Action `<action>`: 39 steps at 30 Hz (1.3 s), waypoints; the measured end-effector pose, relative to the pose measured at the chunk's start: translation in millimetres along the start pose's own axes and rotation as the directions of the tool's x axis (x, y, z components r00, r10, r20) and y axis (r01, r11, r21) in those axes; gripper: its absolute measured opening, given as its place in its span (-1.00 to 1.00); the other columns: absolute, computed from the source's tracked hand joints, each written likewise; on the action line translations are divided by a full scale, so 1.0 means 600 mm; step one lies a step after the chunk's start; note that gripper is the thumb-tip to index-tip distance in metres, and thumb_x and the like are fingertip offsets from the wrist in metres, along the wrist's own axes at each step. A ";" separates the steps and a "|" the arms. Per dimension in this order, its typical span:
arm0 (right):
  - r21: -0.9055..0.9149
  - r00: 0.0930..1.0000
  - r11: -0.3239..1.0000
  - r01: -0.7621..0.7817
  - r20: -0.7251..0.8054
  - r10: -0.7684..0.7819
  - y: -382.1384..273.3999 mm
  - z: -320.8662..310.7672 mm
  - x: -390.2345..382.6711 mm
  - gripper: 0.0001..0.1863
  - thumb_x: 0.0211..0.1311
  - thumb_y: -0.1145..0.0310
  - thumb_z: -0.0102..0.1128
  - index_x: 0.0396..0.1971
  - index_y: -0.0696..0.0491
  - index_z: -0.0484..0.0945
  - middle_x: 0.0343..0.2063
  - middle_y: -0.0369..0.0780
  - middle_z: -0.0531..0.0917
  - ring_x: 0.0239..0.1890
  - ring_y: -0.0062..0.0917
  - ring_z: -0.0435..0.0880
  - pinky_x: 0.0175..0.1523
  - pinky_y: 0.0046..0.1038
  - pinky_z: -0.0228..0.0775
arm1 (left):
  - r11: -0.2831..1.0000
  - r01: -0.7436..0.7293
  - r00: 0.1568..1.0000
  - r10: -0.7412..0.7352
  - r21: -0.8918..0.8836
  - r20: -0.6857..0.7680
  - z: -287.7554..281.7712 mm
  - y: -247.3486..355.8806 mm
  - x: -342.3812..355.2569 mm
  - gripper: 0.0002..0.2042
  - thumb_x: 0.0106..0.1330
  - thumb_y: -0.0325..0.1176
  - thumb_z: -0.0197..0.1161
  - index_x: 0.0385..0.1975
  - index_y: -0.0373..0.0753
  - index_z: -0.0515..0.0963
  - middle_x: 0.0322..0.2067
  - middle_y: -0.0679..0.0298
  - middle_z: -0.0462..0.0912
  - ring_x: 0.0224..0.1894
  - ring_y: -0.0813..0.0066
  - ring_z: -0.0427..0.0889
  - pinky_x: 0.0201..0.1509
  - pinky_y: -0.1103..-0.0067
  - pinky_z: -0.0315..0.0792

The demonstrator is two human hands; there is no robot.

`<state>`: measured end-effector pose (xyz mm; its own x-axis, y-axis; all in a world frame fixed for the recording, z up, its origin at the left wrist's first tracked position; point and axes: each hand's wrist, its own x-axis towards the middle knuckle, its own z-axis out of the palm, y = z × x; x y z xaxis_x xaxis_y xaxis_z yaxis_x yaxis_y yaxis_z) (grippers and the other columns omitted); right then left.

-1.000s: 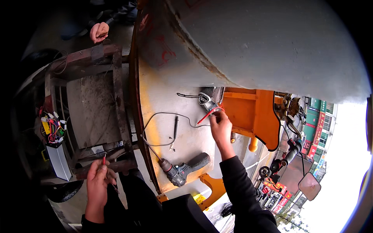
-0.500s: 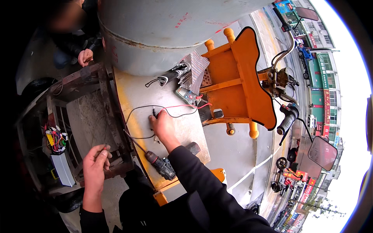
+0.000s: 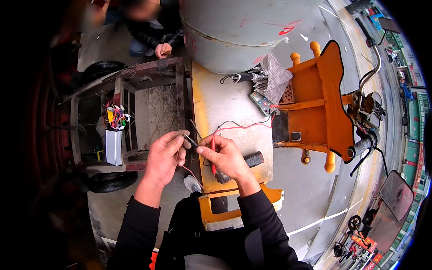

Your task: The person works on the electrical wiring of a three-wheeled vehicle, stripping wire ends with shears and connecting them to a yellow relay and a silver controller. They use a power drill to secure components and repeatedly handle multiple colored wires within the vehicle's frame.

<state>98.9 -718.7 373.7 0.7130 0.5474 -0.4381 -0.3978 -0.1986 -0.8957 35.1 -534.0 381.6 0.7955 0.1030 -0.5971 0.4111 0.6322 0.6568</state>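
Observation:
In front of me my left hand [image 3: 163, 158] pinches the end of something small, and a thin reddish wire [image 3: 191, 172] trails from beneath its fingers. My right hand [image 3: 228, 157] is closed on the multimeter probes. The black probe [image 3: 191, 141] points at my left fingertips, its metal tip at or beside them; contact is hard to make out. The red probe [image 3: 213, 155] hangs down across my right fingers. Red and black leads run over the bed to a multimeter [image 3: 261, 103]. Partly under my right hand lies a cordless drill [image 3: 222, 176], its battery end [image 3: 254, 159] showing.
A large grey drum [image 3: 229, 33] stands on the metal bed [image 3: 211, 96]. Beside the multimeter lies a folded umbrella [image 3: 245, 78]. At left are a rusty frame [image 3: 180, 94], a silver box [image 3: 114, 147] and bundled wires [image 3: 118, 116]. Orange bodywork [image 3: 310, 108] and handlebars lie right. Another person's hand [image 3: 163, 50] rests beyond.
My right hand has lifted the probes off the bed and brought them to my left hand. My left hand has moved right and up. The view has shifted left.

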 end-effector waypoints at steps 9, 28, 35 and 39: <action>-0.094 0.999 0.996 -0.010 0.036 0.013 -0.016 -0.044 0.025 -0.83 0.31 0.38 0.31 -0.30 0.20 0.61 -0.54 -0.35 0.58 -0.46 -0.73 0.54 -0.34 -0.58 0.43 | 0.966 -0.168 0.972 0.195 0.198 -0.129 0.038 0.018 0.009 -0.86 0.39 -0.41 0.25 -0.15 -0.32 0.61 -0.39 0.34 0.63 -0.46 0.64 0.58 -0.42 0.69 0.47; 0.770 0.961 0.587 -0.249 0.123 0.247 0.145 -0.147 -0.073 -0.73 0.46 0.45 0.04 0.08 0.19 0.39 -0.18 -0.07 0.61 -0.16 -0.32 0.71 -0.09 -0.35 0.67 | 0.621 -0.054 0.968 -0.160 -0.782 -0.194 -0.022 0.041 0.066 -0.83 0.49 -0.41 0.10 -0.25 -0.42 0.36 -0.41 0.14 0.46 -0.43 0.40 0.52 -0.37 0.62 0.66; 0.976 0.991 0.203 -0.079 0.056 0.121 0.125 -0.107 -0.049 -0.78 0.45 0.40 0.08 -0.05 0.23 0.48 0.01 0.01 0.61 -0.13 -0.32 0.70 -0.09 -0.34 0.64 | 0.729 -0.087 0.947 -0.150 -0.679 -0.283 0.020 0.045 0.059 -0.84 0.49 -0.43 0.09 -0.24 -0.42 0.35 -0.40 0.13 0.45 -0.45 0.44 0.51 -0.43 0.65 0.64; 0.895 0.994 0.445 0.038 -0.078 0.073 0.069 -0.130 -0.029 -0.77 0.46 0.41 0.06 -0.03 0.22 0.50 -0.01 -0.05 0.62 -0.13 -0.37 0.69 -0.08 -0.36 0.61 | 0.980 -0.193 0.886 0.194 0.045 -0.420 0.049 0.044 0.015 -0.92 0.43 -0.45 0.19 -0.21 -0.33 0.50 -0.44 0.29 0.52 -0.47 0.54 0.50 -0.48 0.62 0.51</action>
<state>115.4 -799.8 338.3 0.7251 0.4665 -0.5066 -0.6667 0.6596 -0.3470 66.1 -538.6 407.2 0.5977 0.5367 -0.5955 0.2692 0.5654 0.7797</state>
